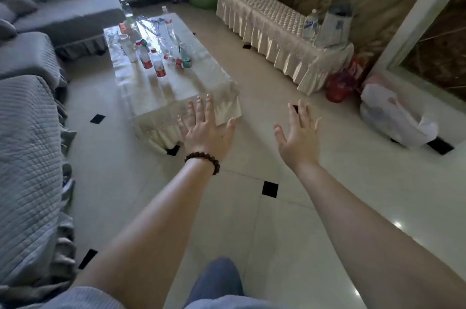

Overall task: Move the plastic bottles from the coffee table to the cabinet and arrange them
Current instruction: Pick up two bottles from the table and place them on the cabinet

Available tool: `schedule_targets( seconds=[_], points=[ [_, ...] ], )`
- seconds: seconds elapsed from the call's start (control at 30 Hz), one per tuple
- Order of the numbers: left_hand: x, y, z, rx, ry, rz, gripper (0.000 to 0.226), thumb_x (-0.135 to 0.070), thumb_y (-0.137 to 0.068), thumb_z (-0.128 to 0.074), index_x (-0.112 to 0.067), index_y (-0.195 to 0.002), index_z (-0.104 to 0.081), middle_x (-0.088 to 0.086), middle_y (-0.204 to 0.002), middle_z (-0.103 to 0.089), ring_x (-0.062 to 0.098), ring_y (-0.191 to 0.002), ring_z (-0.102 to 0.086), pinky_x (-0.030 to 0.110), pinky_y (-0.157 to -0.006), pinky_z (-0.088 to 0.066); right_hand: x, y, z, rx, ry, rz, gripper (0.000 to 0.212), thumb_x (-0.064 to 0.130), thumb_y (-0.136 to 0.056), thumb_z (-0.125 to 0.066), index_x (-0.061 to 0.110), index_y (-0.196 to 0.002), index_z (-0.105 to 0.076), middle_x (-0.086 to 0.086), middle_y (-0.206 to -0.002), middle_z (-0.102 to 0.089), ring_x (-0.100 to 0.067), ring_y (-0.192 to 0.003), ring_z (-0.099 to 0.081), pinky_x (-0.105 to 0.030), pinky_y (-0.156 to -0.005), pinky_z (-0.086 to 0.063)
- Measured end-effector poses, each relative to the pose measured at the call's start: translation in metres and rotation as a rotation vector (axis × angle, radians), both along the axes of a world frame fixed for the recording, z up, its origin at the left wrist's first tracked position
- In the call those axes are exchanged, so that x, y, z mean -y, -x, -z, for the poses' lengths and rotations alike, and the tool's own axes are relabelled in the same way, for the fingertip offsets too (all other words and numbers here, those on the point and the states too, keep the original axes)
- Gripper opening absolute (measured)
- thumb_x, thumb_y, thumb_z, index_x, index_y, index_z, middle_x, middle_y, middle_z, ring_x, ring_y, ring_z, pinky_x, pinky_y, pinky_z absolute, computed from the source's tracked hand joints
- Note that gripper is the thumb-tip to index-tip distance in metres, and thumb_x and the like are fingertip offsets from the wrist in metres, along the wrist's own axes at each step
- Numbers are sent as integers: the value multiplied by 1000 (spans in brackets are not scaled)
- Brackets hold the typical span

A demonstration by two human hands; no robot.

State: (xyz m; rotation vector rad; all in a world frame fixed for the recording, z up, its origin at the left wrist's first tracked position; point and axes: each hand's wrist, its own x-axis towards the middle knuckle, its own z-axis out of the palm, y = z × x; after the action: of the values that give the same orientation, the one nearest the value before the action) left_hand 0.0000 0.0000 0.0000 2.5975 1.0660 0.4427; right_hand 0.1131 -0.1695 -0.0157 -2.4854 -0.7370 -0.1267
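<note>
Several clear plastic bottles with red labels (pixel 158 63) stand and lie on the coffee table (pixel 176 92), which is covered by a pale cloth. A low cabinet (pixel 262 18) with a cream frilled cover runs along the right wall; one plastic bottle (pixel 310 24) stands on it beside a grey wrapped object (pixel 334 26). My left hand (pixel 205 127), with a bead bracelet on its wrist, is stretched out with fingers spread over the table's near end. My right hand (pixel 298 136) is held open over the floor. Both hands hold nothing.
A grey sofa (pixel 30 157) lines the left side. A red bag (pixel 339 85) and a white plastic bag (pixel 393 119) lie on the tiled floor by the cabinet's near end. Open floor runs between table and cabinet.
</note>
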Motion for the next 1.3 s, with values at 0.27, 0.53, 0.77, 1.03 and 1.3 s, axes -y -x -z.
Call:
schedule_targets(
  seconds=[0.27,0.53,0.77,1.03,1.3],
  points=[
    [-13,-87,28,-64,1,14,77,-65,-89,-25,-26,-152,0,-1,-160,1,17,-146,10,46,-117,10,-5,-80,26,-14,30,59,61,40,-97,-41,15,-150,-23,-6,-161,-7,-21,-149,3,-44,-118,4],
    [-87,-231,59,-106,37,-11,76,-66,-89,-22,-28,-151,1,-1,-160,2,16,-146,11,47,-117,9,-75,-223,56,-57,83,83,60,42,-97,-39,16,-150,-25,-5,-161,-7,-19,-148,4,-44,-119,3],
    [-177,-361,56,-164,92,-68,76,-64,-91,-21,-26,-151,3,0,-160,5,17,-146,13,48,-117,8,-165,-366,44,-87,99,44,60,43,-98,-38,17,-150,-25,-5,-161,-8,-19,-149,3,-43,-118,4],
    [-247,-483,57,-190,93,-83,76,-65,-90,-20,-26,-151,3,-1,-160,6,16,-146,13,46,-117,10,-240,-493,45,-88,62,28,60,41,-97,-41,16,-149,-26,-7,-161,-11,-20,-149,1,-44,-119,2],
    [-319,-634,78,-181,110,-174,78,-66,-90,-21,-25,-151,4,-1,-160,6,17,-146,13,48,-117,7,-320,-669,57,-59,98,-40,60,43,-97,-39,16,-150,-26,-6,-161,-9,-19,-148,4,-42,-118,5]
  ],
)
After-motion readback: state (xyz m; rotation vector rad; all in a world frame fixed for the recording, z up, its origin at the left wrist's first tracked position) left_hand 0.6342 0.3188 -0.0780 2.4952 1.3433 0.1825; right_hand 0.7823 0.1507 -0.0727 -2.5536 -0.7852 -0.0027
